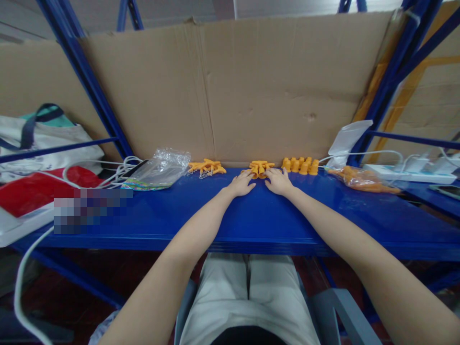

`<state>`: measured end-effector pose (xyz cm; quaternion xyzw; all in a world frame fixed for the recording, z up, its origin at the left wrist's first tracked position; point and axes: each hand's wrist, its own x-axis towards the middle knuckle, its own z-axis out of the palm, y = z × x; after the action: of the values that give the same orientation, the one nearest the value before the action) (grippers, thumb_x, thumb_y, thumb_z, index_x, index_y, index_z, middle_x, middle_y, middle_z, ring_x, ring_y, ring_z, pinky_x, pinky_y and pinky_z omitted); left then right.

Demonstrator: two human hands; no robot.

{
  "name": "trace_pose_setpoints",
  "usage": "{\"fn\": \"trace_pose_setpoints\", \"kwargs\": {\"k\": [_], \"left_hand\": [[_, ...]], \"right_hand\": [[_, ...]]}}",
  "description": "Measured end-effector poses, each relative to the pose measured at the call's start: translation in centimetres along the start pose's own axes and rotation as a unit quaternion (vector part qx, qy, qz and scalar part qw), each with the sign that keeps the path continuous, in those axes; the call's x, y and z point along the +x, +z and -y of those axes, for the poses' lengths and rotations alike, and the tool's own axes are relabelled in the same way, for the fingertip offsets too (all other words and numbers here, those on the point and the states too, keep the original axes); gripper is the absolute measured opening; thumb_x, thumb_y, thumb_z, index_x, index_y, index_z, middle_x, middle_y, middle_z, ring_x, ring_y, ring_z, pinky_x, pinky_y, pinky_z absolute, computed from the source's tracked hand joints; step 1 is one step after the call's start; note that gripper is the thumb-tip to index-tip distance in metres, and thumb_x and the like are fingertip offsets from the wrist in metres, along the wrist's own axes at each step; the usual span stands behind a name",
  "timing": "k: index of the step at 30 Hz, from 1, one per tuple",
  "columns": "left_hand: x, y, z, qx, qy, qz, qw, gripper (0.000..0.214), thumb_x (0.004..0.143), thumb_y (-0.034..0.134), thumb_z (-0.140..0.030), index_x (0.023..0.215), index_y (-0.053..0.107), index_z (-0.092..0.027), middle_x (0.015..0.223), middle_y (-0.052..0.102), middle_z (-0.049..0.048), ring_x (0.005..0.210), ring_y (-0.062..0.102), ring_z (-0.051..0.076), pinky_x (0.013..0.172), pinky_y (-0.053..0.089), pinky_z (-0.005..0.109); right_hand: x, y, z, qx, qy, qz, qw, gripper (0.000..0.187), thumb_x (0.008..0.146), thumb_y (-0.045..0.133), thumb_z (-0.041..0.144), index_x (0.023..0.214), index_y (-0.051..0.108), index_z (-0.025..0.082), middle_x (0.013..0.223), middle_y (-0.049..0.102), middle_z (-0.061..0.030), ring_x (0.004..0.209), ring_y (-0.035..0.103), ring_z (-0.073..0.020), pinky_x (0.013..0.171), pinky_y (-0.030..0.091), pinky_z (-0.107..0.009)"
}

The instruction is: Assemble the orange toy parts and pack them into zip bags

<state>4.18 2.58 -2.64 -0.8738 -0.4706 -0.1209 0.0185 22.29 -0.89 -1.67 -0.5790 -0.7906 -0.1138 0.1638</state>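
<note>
Both my arms reach forward over the blue shelf (201,220). My left hand (241,184) and my right hand (278,181) meet at a small heap of orange plastic pieces (259,167) at the back of the shelf, and the fingertips of both touch it. The fingers are curled around the pieces; how firmly they grip is unclear. Another heap of orange pieces with small chains (207,167) lies to the left. A row of upright orange pieces (301,165) stands to the right.
A clear plastic bag (161,168) lies at the left, beside white cables (122,170) and a red cloth (36,189). A bag of orange parts (361,178) and a white power strip (406,173) lie at the right. A cardboard sheet (244,91) walls the back.
</note>
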Motion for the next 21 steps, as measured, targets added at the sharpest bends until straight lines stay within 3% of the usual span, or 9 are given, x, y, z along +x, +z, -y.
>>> {"fn": "trace_pose_setpoints", "kwargs": {"k": [7, 10, 14, 19, 21], "left_hand": [[-0.4, -1.4, 0.7, -0.015, -0.005, -0.093, 0.996, 0.041, 0.094, 0.041, -0.031, 0.130, 0.057, -0.019, 0.145, 0.050, 0.0091, 0.137, 0.040, 0.023, 0.113, 0.033, 0.041], [-0.4, -2.7, 1.8, -0.010, -0.057, -0.160, 0.985, 0.039, 0.091, 0.045, -0.028, 0.125, 0.060, -0.015, 0.143, 0.051, 0.0109, 0.137, 0.040, 0.024, 0.113, 0.034, 0.040], [-0.7, -4.7, 3.9, -0.013, -0.182, -0.227, 0.957, 0.040, 0.088, 0.047, -0.021, 0.125, 0.059, -0.012, 0.135, 0.057, 0.0131, 0.129, 0.049, 0.023, 0.110, 0.037, 0.035], [-3.4, -6.9, 8.6, 0.044, -0.314, -0.163, 0.934, 0.041, 0.083, 0.055, -0.028, 0.120, 0.061, -0.013, 0.126, 0.060, 0.0181, 0.124, 0.051, 0.033, 0.103, 0.042, 0.044], [-5.3, -7.4, 11.3, 0.063, -0.395, -0.134, 0.907, 0.049, 0.081, 0.060, -0.034, 0.123, 0.059, -0.010, 0.128, 0.057, 0.0231, 0.124, 0.050, 0.039, 0.099, 0.044, 0.051]], "right_hand": [[0.0, 0.3, -0.3, -0.002, -0.020, -0.006, 1.000, 0.038, 0.088, 0.042, 0.019, 0.122, 0.059, 0.018, 0.138, 0.055, -0.0132, 0.130, 0.045, -0.0293, 0.112, 0.019, -0.064], [0.0, 0.4, -0.4, -0.001, -0.019, -0.004, 1.000, 0.038, 0.088, 0.042, 0.020, 0.124, 0.058, 0.018, 0.138, 0.055, -0.0132, 0.131, 0.044, -0.0286, 0.112, 0.021, -0.062], [0.0, 0.3, -0.3, 0.005, -0.011, 0.008, 1.000, 0.040, 0.089, 0.042, 0.021, 0.126, 0.057, 0.017, 0.142, 0.051, -0.0138, 0.134, 0.042, -0.0279, 0.112, 0.023, -0.061], [-0.1, 0.2, -0.2, 0.004, -0.004, 0.013, 1.000, 0.041, 0.090, 0.042, 0.022, 0.129, 0.056, 0.018, 0.144, 0.049, -0.0133, 0.136, 0.040, -0.0278, 0.112, 0.022, -0.061], [0.0, 0.4, -0.3, 0.003, -0.001, 0.015, 1.000, 0.042, 0.090, 0.043, 0.023, 0.129, 0.055, 0.018, 0.144, 0.049, -0.0133, 0.136, 0.040, -0.0279, 0.112, 0.022, -0.062]]}}
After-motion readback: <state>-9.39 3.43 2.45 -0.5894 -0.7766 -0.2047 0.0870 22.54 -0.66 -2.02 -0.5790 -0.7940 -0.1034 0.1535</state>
